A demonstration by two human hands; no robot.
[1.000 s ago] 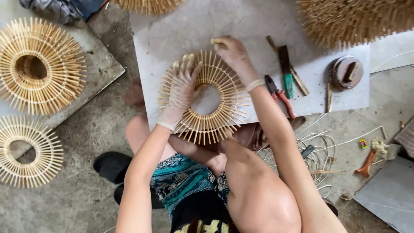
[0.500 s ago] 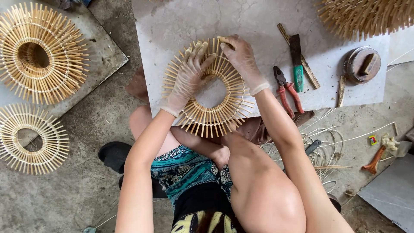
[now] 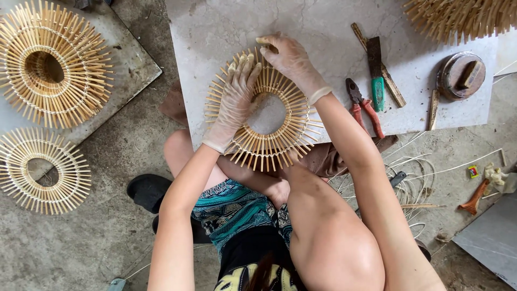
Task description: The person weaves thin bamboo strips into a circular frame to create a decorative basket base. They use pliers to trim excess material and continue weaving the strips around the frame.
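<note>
Hands gloved: left hand flat, fingers extended on bamboo ring; right hand curled, gripping its far rim.

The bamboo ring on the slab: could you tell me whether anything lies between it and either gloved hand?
Nothing visible does. The left hand lies flat on the bamboo ring, and the right hand presses its top edge. The pliers lie apart.

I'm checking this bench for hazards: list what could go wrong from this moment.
1. The bamboo ring hangs over the near edge of the stone slab; pressure from the left hand might tip it toward the lap.
2. Both gloves look thin, and the right hand rests on splint ends, so a splinter could poke through.
3. The red-handled pliers and green-handled knife lie close by the right forearm, which could knock them.
</note>
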